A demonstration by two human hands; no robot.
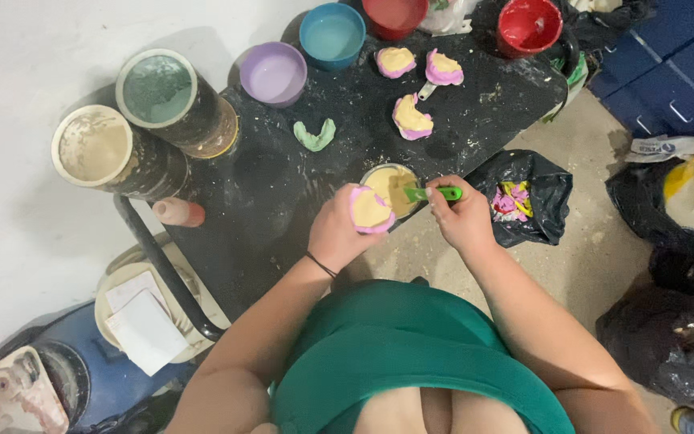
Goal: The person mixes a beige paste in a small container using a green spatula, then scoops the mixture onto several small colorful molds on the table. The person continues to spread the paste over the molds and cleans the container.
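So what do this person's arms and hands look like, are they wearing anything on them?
Both arms are bare, with no sleeves and no gloves. The left hand has a thin dark band around its wrist. The right hand wears nothing that shows; no rings can be made out on the fingers. A green sleeveless top covers the chest.

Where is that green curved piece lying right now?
In the head view, the green curved piece lies on the black table, left of centre, below the purple bowl and beyond the left hand.

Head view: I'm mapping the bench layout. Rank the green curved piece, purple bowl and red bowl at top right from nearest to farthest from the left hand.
From the left hand:
1. Green curved piece, just beyond it.
2. Purple bowl, farther back, left.
3. Red bowl, far right corner.
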